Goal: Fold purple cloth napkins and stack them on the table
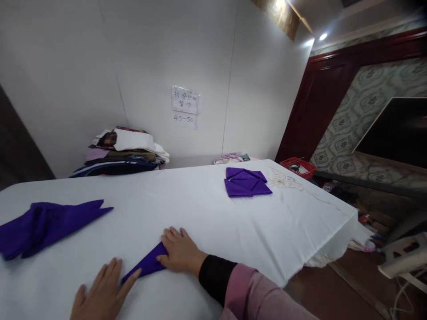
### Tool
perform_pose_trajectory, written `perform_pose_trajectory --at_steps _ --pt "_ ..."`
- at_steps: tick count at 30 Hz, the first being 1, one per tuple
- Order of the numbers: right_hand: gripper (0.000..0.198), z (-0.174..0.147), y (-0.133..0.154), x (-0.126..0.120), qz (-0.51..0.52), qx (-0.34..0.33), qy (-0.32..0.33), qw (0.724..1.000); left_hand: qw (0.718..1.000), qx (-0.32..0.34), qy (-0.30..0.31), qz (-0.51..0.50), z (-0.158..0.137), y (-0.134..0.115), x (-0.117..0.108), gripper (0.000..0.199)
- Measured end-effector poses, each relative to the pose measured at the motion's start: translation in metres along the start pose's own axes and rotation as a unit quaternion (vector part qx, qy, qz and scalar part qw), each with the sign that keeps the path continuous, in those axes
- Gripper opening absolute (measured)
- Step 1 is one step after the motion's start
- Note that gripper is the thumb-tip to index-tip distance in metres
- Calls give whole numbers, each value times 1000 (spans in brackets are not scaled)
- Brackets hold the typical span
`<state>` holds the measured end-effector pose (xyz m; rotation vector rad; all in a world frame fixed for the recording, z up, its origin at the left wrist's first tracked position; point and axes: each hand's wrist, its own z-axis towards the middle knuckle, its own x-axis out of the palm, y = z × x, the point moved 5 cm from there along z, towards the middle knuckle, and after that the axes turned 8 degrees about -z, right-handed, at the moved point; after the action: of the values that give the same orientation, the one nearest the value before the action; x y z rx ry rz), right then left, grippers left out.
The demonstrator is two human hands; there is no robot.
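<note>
A purple cloth napkin (149,262), folded into a narrow triangle, lies on the white tablecloth (180,200) in front of me. My right hand (180,251) rests flat over its wide end, fingers stretched out and thumb on the cloth. At the pointed end, my left hand (102,291) lies with spread fingers, its thumb touching the napkin near the tip. Another purple napkin (50,224), loosely folded with pointed ends, lies at the left. Farther back on the right is a purple napkin (247,182) folded flat into a shape with several corners.
A pile of folded clothes (128,151) stands behind the table's back edge, below a handwritten sign (185,100) on the grey wall. A red basket (298,168) sits past the far right corner. A white plastic stool (405,253) stands on the floor at right.
</note>
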<state>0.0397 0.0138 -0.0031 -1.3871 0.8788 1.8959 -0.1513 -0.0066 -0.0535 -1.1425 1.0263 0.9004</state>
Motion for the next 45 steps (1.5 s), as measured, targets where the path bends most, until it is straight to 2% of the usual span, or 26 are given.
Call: perform_pose_trajectory --at_steps 3,6,9,14,20,23,29,34,39,42,45 --pt "57 -1 0 0 2 1 4 1000 1000 -12 -16 5 17 -34 -13 62" --pt "58 -1 2 0 -17 -14 15 1000 997 65 6 -28 37 -83 -11 71" --pt "62 -1 2 4 -32 -27 42 998 991 109 33 -76 45 -103 3 69" --pt "61 2 -3 7 19 -9 34 999 988 81 37 -122 47 -91 18 69" --pt "60 -3 -13 7 70 58 40 995 991 50 69 -103 48 -94 17 76" --pt "60 -16 -14 2 55 54 35 996 993 58 85 -66 47 -98 17 76" --pt "63 -43 -13 -8 8 31 46 998 995 69 63 -29 47 -98 21 77" --pt "76 -62 -17 -10 21 26 58 998 995 71 67 -6 47 -100 22 75" --pt "77 -89 -20 -18 34 20 90 995 996 68 55 0 47 -100 22 79" --pt "75 -108 -25 -23 42 26 109 993 996 67 55 3 47 -101 23 79" --pt "76 -118 -31 -30 29 60 120 991 996 68 55 4 47 -103 22 79"
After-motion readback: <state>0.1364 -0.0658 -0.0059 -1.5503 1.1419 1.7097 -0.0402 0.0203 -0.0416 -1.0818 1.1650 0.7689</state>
